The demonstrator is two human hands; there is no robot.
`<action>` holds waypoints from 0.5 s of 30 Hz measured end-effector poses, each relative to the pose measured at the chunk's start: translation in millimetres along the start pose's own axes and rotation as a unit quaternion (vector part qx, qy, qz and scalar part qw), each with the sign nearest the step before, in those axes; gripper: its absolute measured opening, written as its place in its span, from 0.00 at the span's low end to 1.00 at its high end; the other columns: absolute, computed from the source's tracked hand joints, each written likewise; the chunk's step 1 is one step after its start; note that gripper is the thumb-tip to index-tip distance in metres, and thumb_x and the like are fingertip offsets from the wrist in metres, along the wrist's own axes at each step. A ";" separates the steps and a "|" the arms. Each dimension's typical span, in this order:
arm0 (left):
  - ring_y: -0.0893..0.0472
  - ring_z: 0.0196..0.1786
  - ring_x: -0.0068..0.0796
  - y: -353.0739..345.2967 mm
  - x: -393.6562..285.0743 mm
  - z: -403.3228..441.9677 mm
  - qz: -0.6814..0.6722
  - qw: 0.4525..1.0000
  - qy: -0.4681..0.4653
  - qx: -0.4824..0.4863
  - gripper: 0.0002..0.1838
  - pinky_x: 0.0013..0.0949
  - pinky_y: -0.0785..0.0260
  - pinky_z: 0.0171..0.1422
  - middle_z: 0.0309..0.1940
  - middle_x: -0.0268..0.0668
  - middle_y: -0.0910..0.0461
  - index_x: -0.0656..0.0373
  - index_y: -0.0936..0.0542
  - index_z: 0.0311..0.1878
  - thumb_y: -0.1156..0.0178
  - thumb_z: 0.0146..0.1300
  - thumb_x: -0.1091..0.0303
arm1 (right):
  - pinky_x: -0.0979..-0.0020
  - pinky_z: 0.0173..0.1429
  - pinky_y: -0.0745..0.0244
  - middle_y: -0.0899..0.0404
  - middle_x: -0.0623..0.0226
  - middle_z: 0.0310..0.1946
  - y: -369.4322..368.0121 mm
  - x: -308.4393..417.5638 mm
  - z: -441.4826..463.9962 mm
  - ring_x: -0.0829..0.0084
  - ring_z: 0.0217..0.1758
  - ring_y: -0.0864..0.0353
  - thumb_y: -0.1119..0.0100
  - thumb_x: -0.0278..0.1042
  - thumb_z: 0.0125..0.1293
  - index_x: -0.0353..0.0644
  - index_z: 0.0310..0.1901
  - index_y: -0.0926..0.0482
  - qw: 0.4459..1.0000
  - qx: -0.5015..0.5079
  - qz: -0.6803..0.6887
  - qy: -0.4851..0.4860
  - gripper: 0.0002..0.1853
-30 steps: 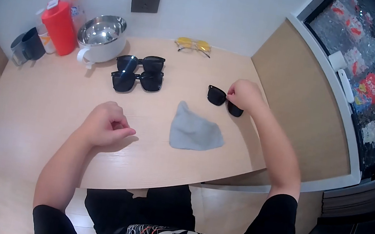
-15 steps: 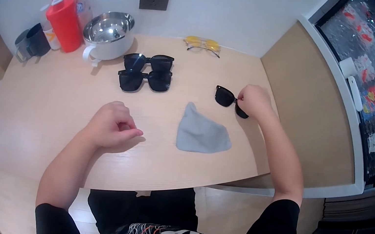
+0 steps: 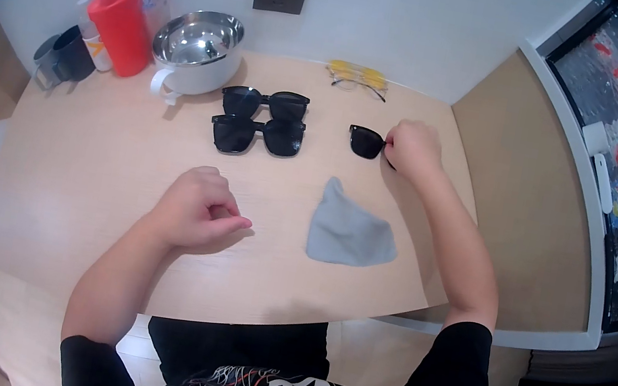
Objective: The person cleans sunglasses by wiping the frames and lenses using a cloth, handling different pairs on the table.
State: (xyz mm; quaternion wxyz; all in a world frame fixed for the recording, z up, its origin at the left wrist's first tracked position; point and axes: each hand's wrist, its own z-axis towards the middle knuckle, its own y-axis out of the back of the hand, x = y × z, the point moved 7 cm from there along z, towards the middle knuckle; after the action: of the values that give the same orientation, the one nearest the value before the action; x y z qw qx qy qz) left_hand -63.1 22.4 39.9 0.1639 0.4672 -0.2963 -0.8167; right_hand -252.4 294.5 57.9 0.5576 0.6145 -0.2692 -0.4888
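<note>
My right hand (image 3: 413, 152) pinches the bridge area of a pair of black sunglasses (image 3: 366, 143) at the right of the table; the hand hides their right lens. Below them lies a crumpled grey cloth (image 3: 352, 230), touched by neither hand. My left hand (image 3: 201, 209) rests at the table's middle left, fingers curled and thumb against them, with nothing in it. Beyond it are two more pairs of black sunglasses, the farther pair (image 3: 265, 103) close behind the nearer one (image 3: 257, 136).
Glasses with yellow lenses (image 3: 356, 76) lie by the wall, overlapping a thin-framed pair. A steel-lined white bowl (image 3: 198, 52), red bottle (image 3: 122, 27) and dark mug (image 3: 74, 53) stand at the back left. A wooden panel (image 3: 529, 197) borders the table's right side.
The view has shifted, so the table items appear farther right. My right hand has moved the sunglasses slightly away from the cloth, toward the wall. My left hand keeps its curled pose.
</note>
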 end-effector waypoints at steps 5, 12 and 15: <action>0.26 0.26 0.40 -1.6 3.1 1.4 -0.004 1.000 0.007 -0.004 0.12 0.38 0.33 0.34 0.17 0.36 0.23 0.57 0.19 0.18 0.26 0.42 0.62 | 0.58 0.49 0.25 0.15 0.60 0.34 4.4 4.9 23.3 0.58 0.43 0.17 0.42 0.29 0.55 0.47 0.33 0.12 0.999 0.002 0.051 -0.014 0.09; 0.26 0.26 0.39 3.4 4.3 0.8 0.005 1.000 0.010 -0.016 0.12 0.38 0.33 0.33 0.16 0.35 0.24 0.56 0.20 0.17 0.26 0.42 0.63 | 0.58 0.46 0.22 0.16 0.62 0.32 -14.0 -15.7 45.5 0.58 0.41 0.17 0.39 0.31 0.51 0.50 0.32 0.11 0.997 -0.046 0.027 -0.056 0.08; 0.26 0.26 0.39 1.9 4.5 1.1 0.020 1.000 0.014 -0.004 0.12 0.38 0.33 0.33 0.16 0.35 0.24 0.56 0.20 0.17 0.26 0.42 0.63 | 0.58 0.47 0.23 0.15 0.61 0.34 -22.6 -48.4 43.2 0.58 0.43 0.17 0.40 0.30 0.52 0.50 0.33 0.12 0.995 -0.034 -0.005 -0.093 0.09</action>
State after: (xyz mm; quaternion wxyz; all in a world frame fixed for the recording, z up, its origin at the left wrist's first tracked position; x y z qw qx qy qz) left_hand -66.4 18.9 38.5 0.1868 0.4718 -0.3000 -0.8078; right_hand -314.4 323.9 55.3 0.5481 0.5485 -0.3006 -0.5553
